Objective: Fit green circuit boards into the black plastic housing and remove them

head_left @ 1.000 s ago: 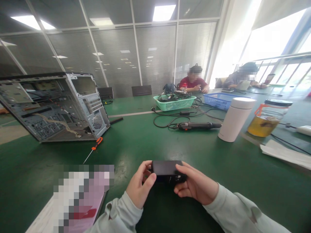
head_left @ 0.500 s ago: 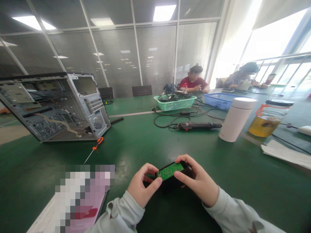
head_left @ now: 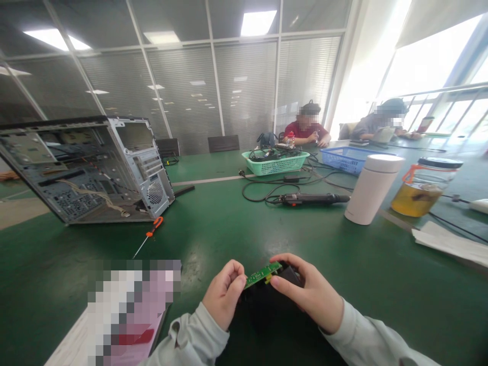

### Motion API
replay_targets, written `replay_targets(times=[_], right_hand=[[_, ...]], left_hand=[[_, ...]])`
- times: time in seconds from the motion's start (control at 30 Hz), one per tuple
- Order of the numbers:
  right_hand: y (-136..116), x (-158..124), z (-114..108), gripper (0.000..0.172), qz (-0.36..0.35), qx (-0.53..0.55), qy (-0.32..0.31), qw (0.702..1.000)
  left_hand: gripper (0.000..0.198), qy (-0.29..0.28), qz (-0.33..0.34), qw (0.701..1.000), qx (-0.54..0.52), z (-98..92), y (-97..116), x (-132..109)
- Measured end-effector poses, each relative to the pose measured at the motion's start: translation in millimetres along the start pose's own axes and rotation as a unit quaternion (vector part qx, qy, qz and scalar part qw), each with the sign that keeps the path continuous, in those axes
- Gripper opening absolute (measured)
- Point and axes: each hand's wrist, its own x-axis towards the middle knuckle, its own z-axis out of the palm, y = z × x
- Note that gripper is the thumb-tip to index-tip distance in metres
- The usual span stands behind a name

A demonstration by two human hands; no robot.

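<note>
A green circuit board (head_left: 261, 275) is tilted above the table's near edge, with a yellow part showing on its underside. My left hand (head_left: 224, 291) pinches its left end between thumb and curled fingers. Wrapped round a black box-like casing (head_left: 290, 275), my right hand (head_left: 315, 291) has its thumb on the near side, close to the board's right end. The board sits at an angle to the casing; whether they still touch is hidden. Much of the casing blends into the dark area below my hands.
At left stands an open computer case (head_left: 152, 195), with an orange-handled screwdriver (head_left: 155, 226) before it. A pixelated pink-and-white item (head_left: 152, 295) lies nearer. Beyond are a power screwdriver (head_left: 312, 199), a flask (head_left: 371, 190), a jar (head_left: 419, 193) and baskets (head_left: 276, 165). Two people sit across.
The circuit board's left end has lifted and the board now tilts edge-on, with its yellow underside part exposed. My left fingers have closed into a pinch on it.
</note>
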Motion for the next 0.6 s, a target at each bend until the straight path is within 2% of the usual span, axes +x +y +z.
replay_targets(times=[0.13, 0.23, 0.3, 0.37, 0.5, 0.6], right_hand=[[-1.6, 1.5, -1.7, 0.052, 0.028, 0.000, -0.015, 1.000], [-0.7, 1.6, -2.6, 0.054, 0.050, -0.002, -0.028, 0.998], [-0.1, 1.2, -2.7, 0.055, 0.055, 0.001, -0.043, 0.998], [0.7, 0.5, -2.4, 0.054, 0.056, 0.002, -0.052, 0.997], [3.1, -1.1, -1.1, 0.052, 0.060, 0.004, -0.050, 0.997], [2.7, -1.4, -0.7, 0.057, 0.075, 0.015, -0.056, 0.995]], left_hand=[[0.018, 0.019, -0.051, 0.995, -0.088, 1.4, 0.1, 0.2], [0.027, -0.023, -0.087, 0.988, -0.122, -0.9, -1.3, 2.0], [0.038, -0.042, -0.073, 0.993, -0.077, -2.1, -0.9, 2.1], [0.043, -0.049, -0.034, 0.998, 0.012, -1.4, 1.3, 0.2], [0.034, -0.073, 0.030, 0.980, 0.185, 3.4, 8.3, -5.9], [0.037, -0.060, 0.040, 0.976, 0.206, 4.5, 10.0, -7.5]])
